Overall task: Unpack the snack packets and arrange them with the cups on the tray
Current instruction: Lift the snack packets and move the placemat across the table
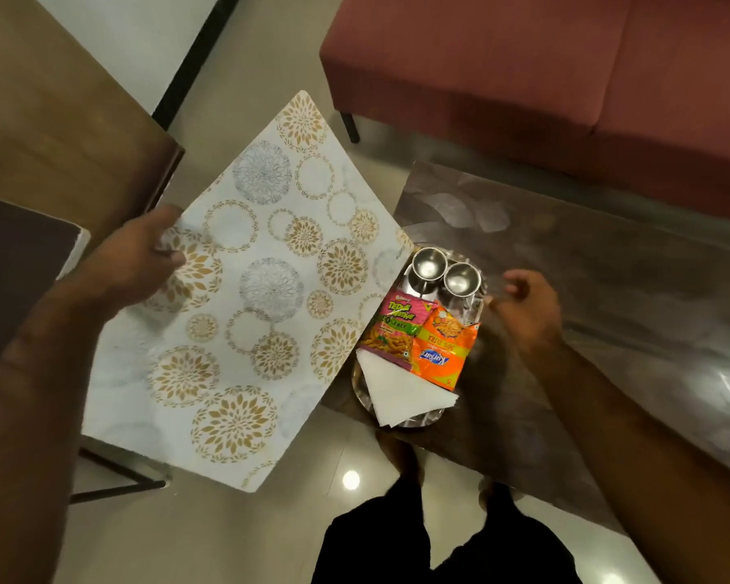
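A steel tray [422, 420] sits on the near left corner of a glossy dark table [586, 263]. On it stand two steel cups [428, 263] [461, 279] at the far end. A pink snack packet [395, 328] and an orange snack packet [441, 351] lie side by side in the middle, and a folded white napkin [401, 394] lies at the near end. My left hand [144, 255] grips the left edge of a large floral-patterned mat [262, 288], held in the air left of the tray. My right hand [527, 305] hovers just right of the tray, fingers loosely curled, holding nothing.
A maroon sofa [544, 78] stands beyond the table. A brown wooden surface [60, 120] and a dark panel [13, 255] are at the left. A metal frame [119, 478] shows under the mat. My legs [439, 541] stand on the shiny tiled floor.
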